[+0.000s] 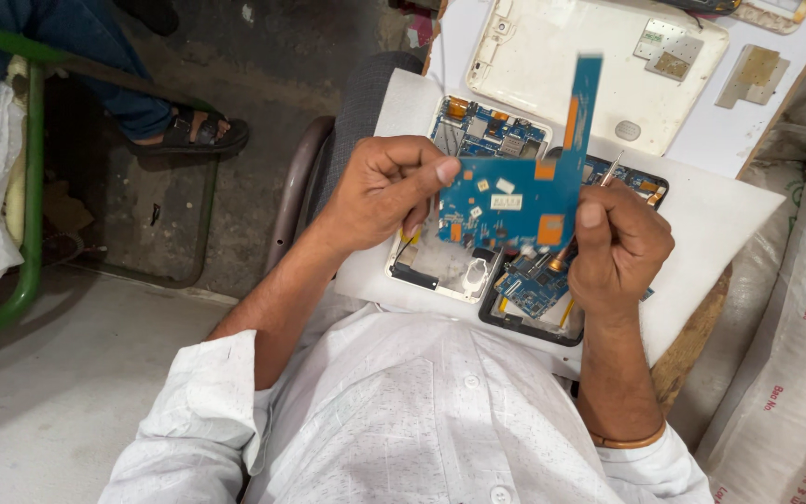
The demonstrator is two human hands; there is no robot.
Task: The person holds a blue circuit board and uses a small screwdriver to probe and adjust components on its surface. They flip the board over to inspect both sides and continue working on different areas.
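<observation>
Pinching blue circuit board (pixel 515 191) — left hand (pixel 386 189) thumb-over, right hand (pixel 619 247) also gripping screwdriver (pixel 586 218).

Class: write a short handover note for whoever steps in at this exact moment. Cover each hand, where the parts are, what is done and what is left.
Left hand: pinches the left edge of the blue circuit board, held up above the work.
Right hand: grips the board's right edge and also holds a thin metal tool, likely tweezers or a screwdriver.
Parts: two opened tablets lie on the white board on the lap, one in a white shell, one in a black frame. A white back cover rests further away.
Done: both tablets are open and this board is free.
Left: a smaller blue board still sits in the black frame.
</observation>
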